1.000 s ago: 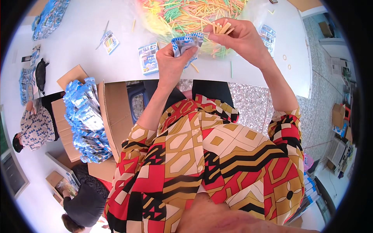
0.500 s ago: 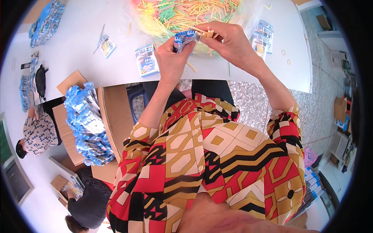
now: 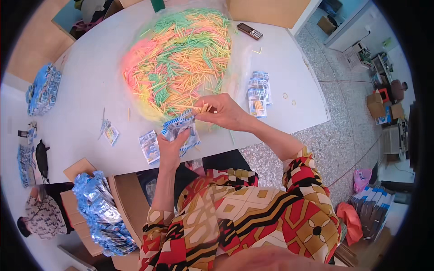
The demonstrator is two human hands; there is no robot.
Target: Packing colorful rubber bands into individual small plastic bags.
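My left hand (image 3: 169, 151) grips a small blue-and-white plastic packet (image 3: 193, 135) by its side, with the packet's upper edge loose. Between the fingers of my right hand (image 3: 228, 113) is a small bunch of thin pale-yellow sticks (image 3: 206, 108), right beside the packet's upper edge. Just beyond both hands, a large heap of thin sticks (image 3: 185, 58) in green, orange, pink and yellow lies on a clear plastic sheet. Another blue-and-white packet (image 3: 149, 147) lies flat at the table's near edge, left of my left hand.
Several packets (image 3: 258, 97) lie overlapping on the right, near two rubber bands (image 3: 285, 95). A keypad phone (image 3: 249, 31) rests at the back. An open carton (image 3: 129, 194) on the lower left holds many blue packets (image 3: 101, 207). A person (image 3: 45, 214) is at the far left.
The view has tilted up, showing the whole heap and the phone. The packet has spread open in my left hand. My right hand still holds the sticks beside it.
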